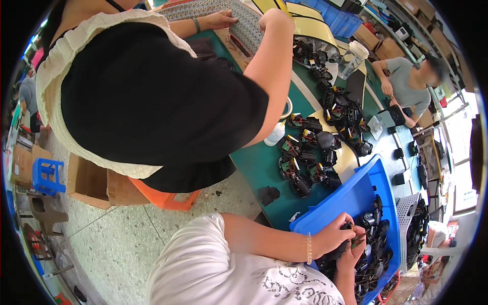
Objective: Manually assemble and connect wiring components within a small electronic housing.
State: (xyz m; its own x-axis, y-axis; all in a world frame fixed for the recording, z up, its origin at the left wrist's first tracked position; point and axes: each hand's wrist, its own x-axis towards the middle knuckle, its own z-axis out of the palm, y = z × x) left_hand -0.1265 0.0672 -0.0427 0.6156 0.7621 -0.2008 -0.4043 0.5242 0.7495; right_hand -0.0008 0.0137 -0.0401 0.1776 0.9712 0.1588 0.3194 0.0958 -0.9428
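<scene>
On my feed I am noting the left hand (331, 237) and right hand (351, 255) pinching a black casing (333, 255) near five o'clock, at the blue bin (336, 200). I am judging it light, stiff, its green piece (358, 238) fragile; I am advising edge holds.

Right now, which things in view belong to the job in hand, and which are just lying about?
Likely part of the job:
- black part, held in left hand and right hand
- blue bin with black housings
- opened black assemblies nearby, probably

Apparently lying about:
- blue plastic stool
- cardboard box
- clear lidded cup
</scene>
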